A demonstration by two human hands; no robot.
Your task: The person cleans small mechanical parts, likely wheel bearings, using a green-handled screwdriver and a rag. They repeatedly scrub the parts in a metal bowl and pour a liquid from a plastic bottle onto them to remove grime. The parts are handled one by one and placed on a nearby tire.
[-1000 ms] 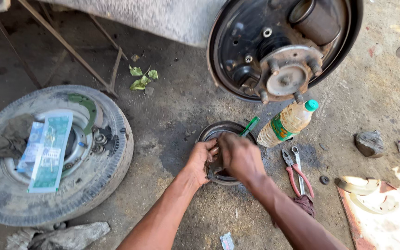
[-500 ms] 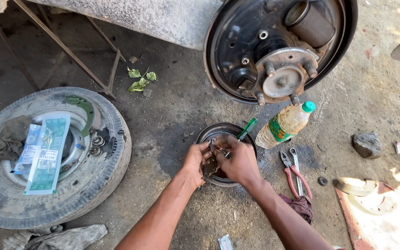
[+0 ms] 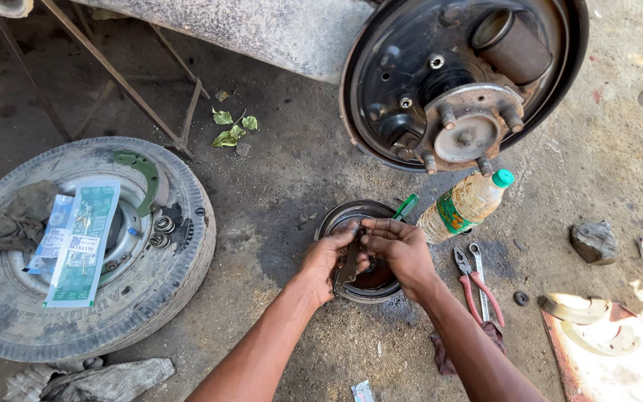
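Note:
A round dark metal pan [image 3: 338, 217] sits on the ground in the middle of the head view. Both hands are over it. My left hand [image 3: 329, 257] and my right hand [image 3: 400, 249] grip one small dark metal part [image 3: 350, 266] between them above the pan. A green-handled tool [image 3: 405, 206] leans on the pan's far rim. Whatever lies in the pan beneath my hands is hidden.
A wheel hub and brake backing plate [image 3: 459, 82] hang above. A plastic bottle [image 3: 464, 206] lies right of the pan, beside red-handled pliers [image 3: 476, 283] and a wrench. A tyre [image 3: 87, 246] with packets and rags lies left. Stone [image 3: 593, 241] and brake shoes [image 3: 582, 316] lie right.
The view has shifted slightly. My hands stay over the pan, and the fingers have worked round the dark part, now held between both hands.

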